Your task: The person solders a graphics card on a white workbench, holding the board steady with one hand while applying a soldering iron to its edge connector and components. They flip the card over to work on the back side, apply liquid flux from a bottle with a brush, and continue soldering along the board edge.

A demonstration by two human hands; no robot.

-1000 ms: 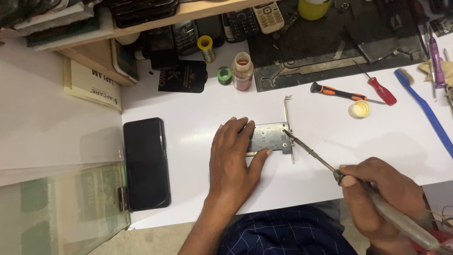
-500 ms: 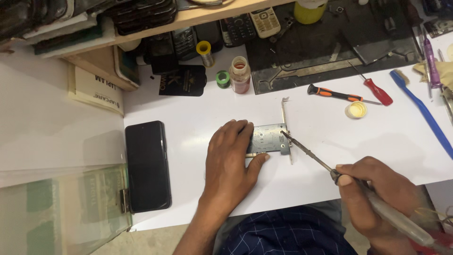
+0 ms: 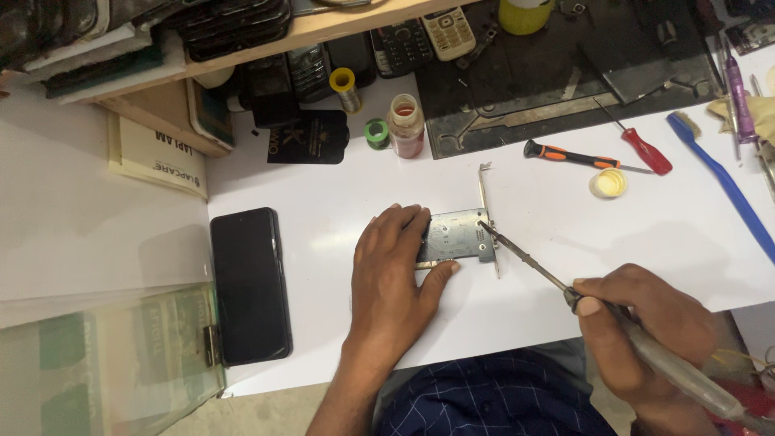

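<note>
This is a small repair workshop for phones and electronics. The white worktable is the main place, and all signs are around it. Behind the table, a wooden shelf carries stacks of old keypad phones. On the far side of the table lie a dark work mat, a solder spool and a small bottle. At the table's right part lie two screwdrivers and a blue brush. On its left edge rests a black smartphone.
</note>
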